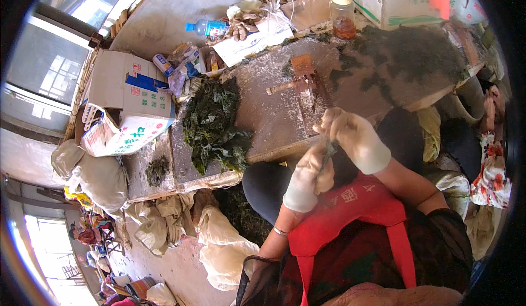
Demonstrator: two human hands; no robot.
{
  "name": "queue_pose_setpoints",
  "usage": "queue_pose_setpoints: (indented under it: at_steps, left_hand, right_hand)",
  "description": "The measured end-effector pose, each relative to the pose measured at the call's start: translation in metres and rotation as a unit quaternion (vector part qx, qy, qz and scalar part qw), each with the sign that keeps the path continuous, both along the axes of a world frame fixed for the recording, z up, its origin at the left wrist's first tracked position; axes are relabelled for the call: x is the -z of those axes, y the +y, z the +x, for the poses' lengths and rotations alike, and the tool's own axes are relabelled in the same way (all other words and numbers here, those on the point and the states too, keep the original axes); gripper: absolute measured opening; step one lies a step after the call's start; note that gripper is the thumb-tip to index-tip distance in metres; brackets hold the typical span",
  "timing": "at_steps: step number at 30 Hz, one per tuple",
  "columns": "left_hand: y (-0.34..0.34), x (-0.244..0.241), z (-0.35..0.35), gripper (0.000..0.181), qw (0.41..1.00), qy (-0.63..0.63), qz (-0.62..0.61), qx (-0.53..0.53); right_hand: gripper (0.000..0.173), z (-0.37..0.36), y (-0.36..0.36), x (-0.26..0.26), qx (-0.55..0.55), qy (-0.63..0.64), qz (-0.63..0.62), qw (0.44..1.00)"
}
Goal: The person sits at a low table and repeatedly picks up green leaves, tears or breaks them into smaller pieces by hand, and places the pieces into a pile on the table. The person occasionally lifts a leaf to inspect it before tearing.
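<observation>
Both my hands wear pale, thin gloves and meet above my lap, beyond the table's front edge. My left hand [310, 170] is closed around a dark, limp piece of what looks like seaweed [330, 148]. The fingers of my right hand [349, 135] are bent at the upper end of that piece, pinching it. Past my hands, a rusty metal fixture [304, 84] with a short bar lies on the worn table [263, 129]. A heap of dark green, leafy seaweed [213, 121] rests to the left, partly over the table's front edge.
A cardboard box [144, 96] stands at the left. Behind the table are a plastic bottle [211, 28], brown-stained gloves [240, 29] and a lidded jar [343, 16]. Dark scraps [394, 55] spread at the right. Another person's floral clothing [491, 178] shows at far right. Sacks [222, 248] lie below.
</observation>
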State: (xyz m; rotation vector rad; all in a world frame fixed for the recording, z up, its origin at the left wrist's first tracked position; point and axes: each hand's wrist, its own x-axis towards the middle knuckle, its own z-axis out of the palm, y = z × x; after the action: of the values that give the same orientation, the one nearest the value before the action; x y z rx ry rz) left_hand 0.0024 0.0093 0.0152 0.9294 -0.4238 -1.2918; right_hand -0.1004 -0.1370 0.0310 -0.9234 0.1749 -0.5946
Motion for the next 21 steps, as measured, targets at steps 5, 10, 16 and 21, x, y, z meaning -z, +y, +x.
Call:
queue_pose_setpoints:
  at_steps: [5,10,16,21]
  left_hand:
    - [0.01,-0.014,-0.003,0.074,0.981,0.175,-0.004,0.086]
    - [0.008,0.009,0.003,0.062,0.999,0.014,0.031,0.011]
    - [-0.017,0.035,0.032,0.046,0.872,-0.489,-0.014,-0.004]
    - [-0.012,0.01,0.098,0.037,0.824,-0.563,0.041,-0.052]
  right_hand:
    - [0.015,0.003,-0.019,0.014,-0.038,-0.077,0.186,0.979]
    - [0.054,-0.007,-0.024,0.012,-0.145,0.054,-0.05,0.987]
    - [0.018,0.008,-0.019,0.006,-0.026,0.234,0.011,0.972]
    - [0.012,0.003,-0.065,-0.004,0.173,0.18,-0.033,0.968]
